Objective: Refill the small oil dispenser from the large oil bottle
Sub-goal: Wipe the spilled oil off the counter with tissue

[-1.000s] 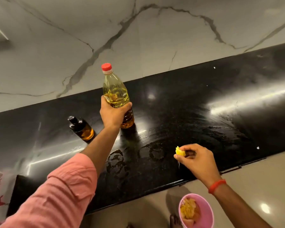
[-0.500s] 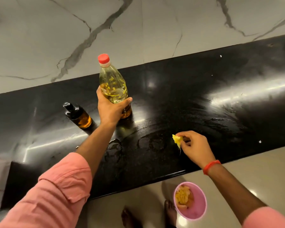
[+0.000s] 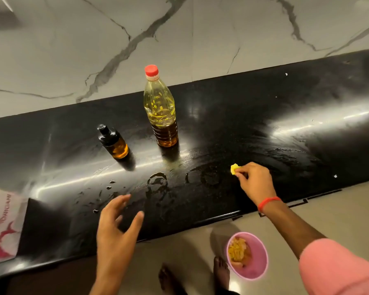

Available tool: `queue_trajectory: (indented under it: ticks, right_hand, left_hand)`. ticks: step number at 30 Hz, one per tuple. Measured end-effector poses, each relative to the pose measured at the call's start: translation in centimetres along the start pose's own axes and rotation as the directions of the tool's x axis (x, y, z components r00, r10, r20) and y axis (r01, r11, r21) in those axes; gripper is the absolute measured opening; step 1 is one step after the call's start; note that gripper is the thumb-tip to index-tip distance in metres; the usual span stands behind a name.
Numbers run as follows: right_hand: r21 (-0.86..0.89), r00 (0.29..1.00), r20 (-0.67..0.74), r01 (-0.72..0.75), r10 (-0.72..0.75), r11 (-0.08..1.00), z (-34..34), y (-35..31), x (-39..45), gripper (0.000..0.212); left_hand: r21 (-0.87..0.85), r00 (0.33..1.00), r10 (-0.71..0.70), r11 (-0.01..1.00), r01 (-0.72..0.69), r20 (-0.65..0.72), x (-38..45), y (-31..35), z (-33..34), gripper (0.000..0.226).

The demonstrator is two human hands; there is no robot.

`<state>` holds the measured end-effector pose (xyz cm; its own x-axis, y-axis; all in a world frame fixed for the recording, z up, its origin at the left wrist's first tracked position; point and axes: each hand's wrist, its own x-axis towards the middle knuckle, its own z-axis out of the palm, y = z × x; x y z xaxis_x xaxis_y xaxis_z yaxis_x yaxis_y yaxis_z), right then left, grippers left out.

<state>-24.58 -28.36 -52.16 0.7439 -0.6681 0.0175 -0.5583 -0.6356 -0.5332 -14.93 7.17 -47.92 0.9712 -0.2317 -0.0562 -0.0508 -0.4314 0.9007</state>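
Left hand (image 3: 115, 228) hovers over the wet bench (image 3: 254, 133), fingers spread, empty; right hand (image 3: 255, 182) pinches a yellow scrap (image 3: 234, 168). Beyond them stand 2 capped containers: small oil dispenser (image 3: 113, 142) just left of large oil bottle (image 3: 160, 109). Uncapping and pouring both remain, I judge.

A pink sleeve (image 3: 339, 271) covers the right upper arm. A red band (image 3: 268, 202) circles the right wrist. The left forearm (image 3: 109, 271) is bare; both feet (image 3: 222, 271) are bare.
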Motion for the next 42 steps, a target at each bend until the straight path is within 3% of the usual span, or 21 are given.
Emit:
queue_trajectory:
  ticks: [5, 8, 11, 14, 16, 19, 22, 23, 25, 27, 30, 33, 36, 38, 40, 42]
  right_hand:
    - [-0.045, 0.996, 0.091, -0.012, 0.016, 0.999, 2.6, -5.0, 0.2, 0.013]
    - [-0.097, 0.978, 0.164, 0.147, -0.130, 0.984, 4.9, -9.5, -2.2, 0.016]
    - [-0.152, 0.913, 0.272, 0.354, -0.305, 0.923, 6.7, -12.8, -5.1, 0.025]
    - [-0.202, 0.868, 0.340, 0.442, -0.361, 0.874, 6.3, -12.3, -6.6, 0.027]
    - [-0.231, 0.914, 0.294, 0.352, -0.280, 0.907, 4.8, -9.9, -6.3, 0.022]
    - [-0.241, 0.998, 0.062, 0.034, -0.020, 0.970, 1.0, -5.1, -4.5, 0.012]
    - [-0.188, 0.974, -0.087, -0.223, 0.210, 0.956, -1.4, -1.7, -3.0, 0.030]
    - [-0.170, 0.963, -0.101, -0.263, 0.248, 0.950, -1.4, -1.6, -2.6, 0.036]
    - [-0.150, 0.962, -0.087, -0.270, 0.260, 0.951, -0.4, -2.8, -2.3, 0.027]
    - [-0.109, 0.976, -0.027, -0.218, 0.217, 0.970, 1.4, -6.0, -2.6, 0.016]
    - [-0.125, 0.991, 0.134, 0.003, 0.014, 0.992, 5.3, -11.8, -4.1, 0.019]
    - [-0.115, 0.912, 0.326, 0.301, -0.250, 0.947, 8.1, -15.9, -7.0, 0.024]
    - [-0.066, 0.847, 0.378, 0.427, -0.373, 0.902, 7.0, -13.8, -7.7, 0.022]
    - [-0.161, 0.890, 0.333, 0.378, -0.310, 0.912, 4.3, -9.8, -5.6, 0.023]
    - [-0.226, 0.968, 0.214, 0.182, -0.134, 0.957, 0.7, -5.0, -2.1, 0.020]
    - [-0.204, 0.996, 0.078, -0.035, 0.052, 0.978, -2.3, -1.5, 1.2, 0.016]
  left_hand:
    - [0.320, 0.999, 0.007, 0.947, -0.019, 0.041, 0.4, -3.4, -4.6, 0.045]
    - [0.384, 0.999, 0.029, 0.922, -0.041, 0.039, 1.9, -3.9, -5.3, 0.041]
    - [0.451, 0.997, 0.003, 0.892, -0.037, 0.076, 3.3, -4.4, -5.5, 0.043]
    - [0.560, 0.994, -0.004, 0.827, -0.060, 0.112, 3.8, -5.5, -5.9, 0.045]
    - [0.604, 0.991, 0.018, 0.792, -0.094, 0.130, 3.8, -6.0, -6.3, 0.046]
    - [0.617, 0.988, 0.028, 0.778, -0.119, 0.155, 3.5, -6.6, -6.8, 0.045]
    - [0.629, 0.982, 0.024, 0.765, -0.137, 0.185, 3.3, -6.8, -7.2, 0.046]
    - [0.633, 0.981, 0.025, 0.761, -0.143, 0.191, 3.4, -6.8, -7.3, 0.047]
    - [0.638, 0.981, 0.012, 0.758, -0.134, 0.192, 3.5, -6.5, -7.3, 0.047]
    - [0.639, 0.982, -0.011, 0.761, -0.114, 0.188, 3.6, -6.3, -7.1, 0.047]
    - [0.641, 0.985, -0.036, 0.763, -0.081, 0.166, 3.6, -6.0, -6.8, 0.047]
    - [0.649, 0.985, -0.070, 0.759, -0.052, 0.160, 3.7, -5.8, -6.6, 0.048]
    - [0.661, 0.981, -0.102, 0.750, -0.034, 0.166, 3.9, -5.6, -6.4, 0.048]
    - [0.668, 0.978, -0.117, 0.743, -0.028, 0.171, 4.0, -5.3, -6.4, 0.047]
    - [0.680, 0.976, -0.138, 0.733, -0.014, 0.169, 4.1, -5.1, -6.3, 0.046]
    - [0.681, 0.977, -0.145, 0.732, -0.001, 0.158, 4.2, -5.0, -6.0, 0.046]
